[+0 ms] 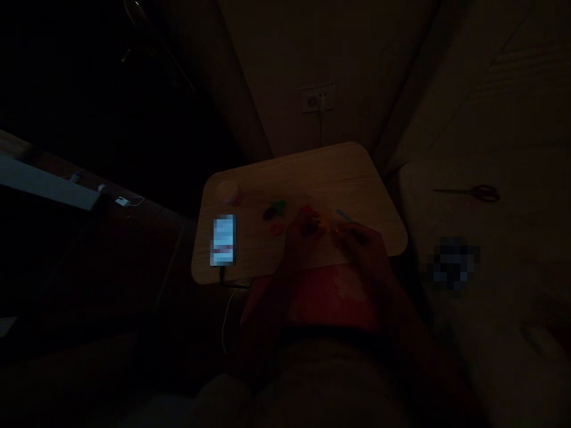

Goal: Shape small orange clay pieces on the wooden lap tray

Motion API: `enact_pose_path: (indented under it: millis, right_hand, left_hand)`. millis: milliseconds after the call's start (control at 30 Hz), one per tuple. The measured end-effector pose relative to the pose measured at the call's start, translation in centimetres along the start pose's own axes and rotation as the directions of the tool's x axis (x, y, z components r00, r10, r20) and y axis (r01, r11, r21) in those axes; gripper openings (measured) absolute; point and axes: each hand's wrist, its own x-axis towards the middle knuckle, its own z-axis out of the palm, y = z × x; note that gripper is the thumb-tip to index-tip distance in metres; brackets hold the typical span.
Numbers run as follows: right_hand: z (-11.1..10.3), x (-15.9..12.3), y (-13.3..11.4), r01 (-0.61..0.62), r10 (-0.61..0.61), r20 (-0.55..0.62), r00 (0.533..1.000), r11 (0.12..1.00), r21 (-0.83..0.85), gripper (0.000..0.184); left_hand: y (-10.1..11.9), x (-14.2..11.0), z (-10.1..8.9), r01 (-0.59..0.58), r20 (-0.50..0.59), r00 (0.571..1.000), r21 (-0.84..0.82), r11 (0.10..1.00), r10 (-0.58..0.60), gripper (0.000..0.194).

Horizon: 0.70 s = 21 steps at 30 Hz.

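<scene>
Left hand, right hand, fingers nearly meeting, above wooden table

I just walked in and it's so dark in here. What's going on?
A person sits with their left hand and right hand close together over a small wooden board, fingering something small that's too dark to make out. A thin teal strip lies near the right hand. A red ring and a dark green piece sit left of the hands, near a lit phone. Scissors lie off the board to the right.
</scene>
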Motion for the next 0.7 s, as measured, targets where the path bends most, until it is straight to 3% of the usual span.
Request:
enact_pose_path:
  millis: [233, 400, 500, 700]
  right_hand:
    - [-0.6, 0.5, -1.1, 0.083, -0.082, 0.011, 0.997, 0.996, -0.044, 0.030]
    - [-1.4, 1.3, -2.1, 0.160, -0.166, -0.038, 0.985, 0.979, -0.129, 0.029]
    - [-1.6, 1.5, -2.3, 0.110, -0.112, -0.009, 0.994, 0.988, -0.107, 0.030]
    - [-1.6, 1.4, -2.0, 0.014, -0.011, 0.113, 0.994, 1.000, -0.024, 0.033]
  left_hand:
    - [-0.3, -0.2, -0.1, 0.023, 0.025, 0.999, 0.074, 0.997, -0.025, 0.040]
    - [0.0, -0.3, -0.7, -0.076, 0.072, 0.995, 0.204, 0.976, 0.062, 0.015]
    - [0.0, -0.3, -1.0, -0.136, 0.079, 0.990, 0.276, 0.952, 0.119, 0.010]
    - [0.1, -0.6, -0.9, -0.098, 0.181, 0.982, 0.206, 0.974, 0.060, 0.019]
